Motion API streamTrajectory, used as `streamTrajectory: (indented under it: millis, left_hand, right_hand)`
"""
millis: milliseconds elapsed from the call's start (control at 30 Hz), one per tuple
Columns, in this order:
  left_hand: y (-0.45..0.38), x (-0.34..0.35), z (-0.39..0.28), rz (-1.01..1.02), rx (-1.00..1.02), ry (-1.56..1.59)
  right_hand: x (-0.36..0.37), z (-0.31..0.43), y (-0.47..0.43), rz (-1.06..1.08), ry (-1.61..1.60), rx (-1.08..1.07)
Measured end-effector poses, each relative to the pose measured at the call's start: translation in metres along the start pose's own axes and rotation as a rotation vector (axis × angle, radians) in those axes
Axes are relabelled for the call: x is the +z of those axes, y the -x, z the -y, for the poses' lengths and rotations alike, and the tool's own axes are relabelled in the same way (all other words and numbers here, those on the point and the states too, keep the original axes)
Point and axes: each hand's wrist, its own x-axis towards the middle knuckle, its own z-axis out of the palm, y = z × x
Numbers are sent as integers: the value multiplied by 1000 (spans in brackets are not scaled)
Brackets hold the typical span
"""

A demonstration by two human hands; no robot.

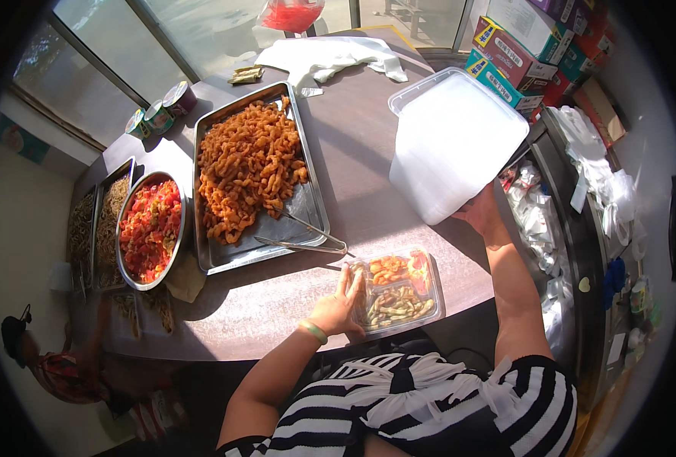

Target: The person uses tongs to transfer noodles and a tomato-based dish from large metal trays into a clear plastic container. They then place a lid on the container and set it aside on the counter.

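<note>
My left hand [338, 305], with a pale green bangle at the wrist, rests against the left side of a clear plastic compartment meal box [403, 330] at the table's near edge. Its fingers are apart. Inside lie orange fried pieces, red food and green beans, with what looks like a clear lid over them. At the right, my right hand [478, 211] is at the lower end of a tall stack of translucent plastic lids or containers [458, 137]; most of its fingers are hidden, so its grip is unclear. Metal tongs [315, 247] lie on the rim of a metal tray [252, 266] heaped with fried strips.
A metal bowl [182, 228] of tomato and egg and two food trays [134, 165] stand left. A co-worker [66, 371] is at the lower left. White plastic bags [338, 54] lie at the back, beside the window. Stacked cartons [515, 57] and a dark shelf [578, 228] stand right.
</note>
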Motion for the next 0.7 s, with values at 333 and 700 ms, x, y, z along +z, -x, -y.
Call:
streamTrajectory:
  millis: [333,700]
  left_hand:
    - [-87,0,-74,-68,65,46]
    - [-181,-53,-122,-99,-61,42]
  right_hand:
    - [14,-1,-49,115,156,67]
    - [105,-7,-114,43,342,117]
